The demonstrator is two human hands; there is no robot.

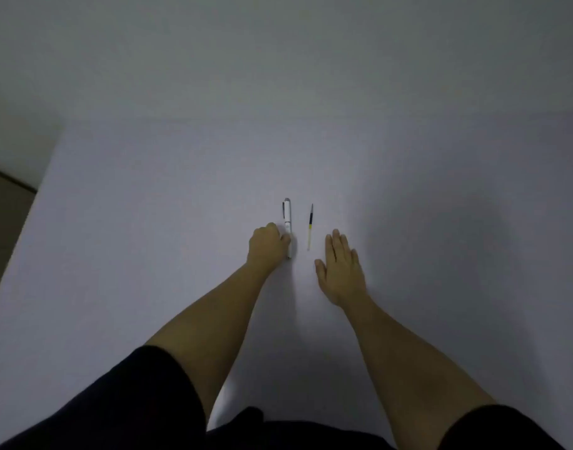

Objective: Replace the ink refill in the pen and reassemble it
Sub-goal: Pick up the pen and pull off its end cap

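Note:
A white pen (pixel 287 213) with a metal clip lies lengthwise on the white table, cap end pointing away from me. My left hand (pixel 267 244) is curled around its near half, fingers closed on the barrel. Just right of the pen lies a thin ink refill (pixel 310 226), dark at the far tip and yellowish toward me. My right hand (pixel 341 267) rests flat on the table, palm down and fingers apart, just right of the refill's near end, touching nothing.
The white table (pixel 148 222) spreads wide around both hands. Its left edge (pixel 35 203) runs diagonally, with dark floor beyond. A plain wall rises behind the far edge. Dark sleeves cover my upper arms.

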